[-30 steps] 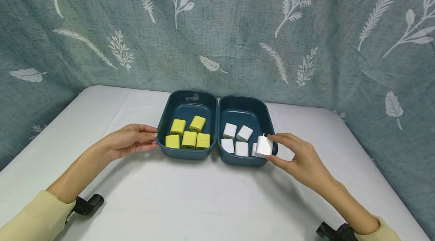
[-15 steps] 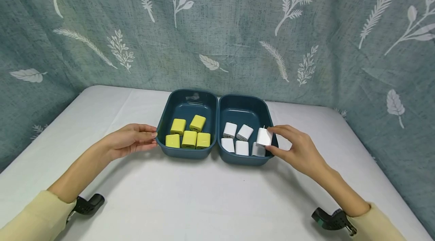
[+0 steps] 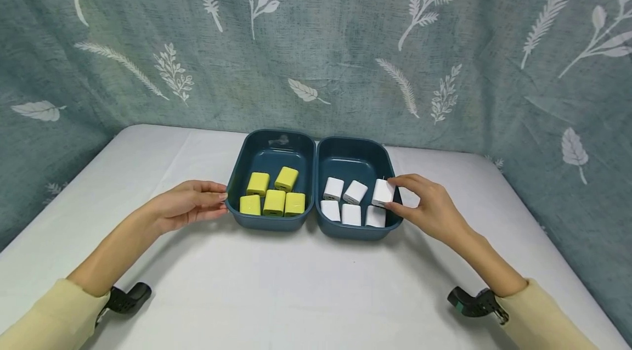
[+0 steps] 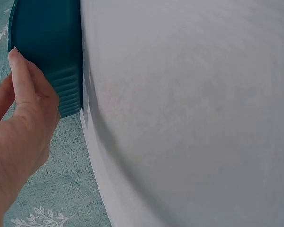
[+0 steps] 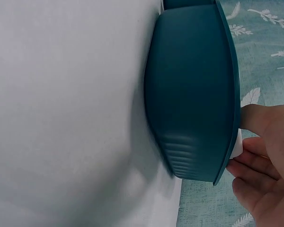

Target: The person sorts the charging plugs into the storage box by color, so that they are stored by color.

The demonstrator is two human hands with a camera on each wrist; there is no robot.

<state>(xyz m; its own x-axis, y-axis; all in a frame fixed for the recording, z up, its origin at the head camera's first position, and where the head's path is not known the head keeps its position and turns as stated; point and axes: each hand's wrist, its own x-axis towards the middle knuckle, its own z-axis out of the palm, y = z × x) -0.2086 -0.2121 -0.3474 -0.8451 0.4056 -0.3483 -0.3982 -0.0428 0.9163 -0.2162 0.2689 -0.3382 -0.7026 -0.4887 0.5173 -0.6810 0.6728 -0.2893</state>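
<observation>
Thumb and fingers of my right hand [image 3: 430, 204] pinch a white charger plug [image 3: 383, 192] inside the right-hand dark blue bin [image 3: 353, 233], near its right wall. A thin prong shows at its top. Several white charger plugs [image 3: 351, 215] lie in that bin's front half. In the right wrist view, the bin wall hides most of the held white charger plug [image 5: 237, 145]. My left hand [image 3: 190, 205] touches the left rim of the other dark blue bin [image 3: 269, 223], its fingers fairly straight. Several yellow charger plugs [image 3: 274, 203] lie in this left-hand bin.
Both bins stand side by side at the back of the white-covered table [image 3: 296, 289]. Behind them hangs a green-grey leaf-patterned curtain [image 3: 340, 92]. Black wrist devices [image 3: 129, 298] are worn on both arms.
My right hand has moved back and slightly left with the white charger plug, farther over the right-hand bin. Another white plug at the front is now more visible. My left hand stays at the rim.
</observation>
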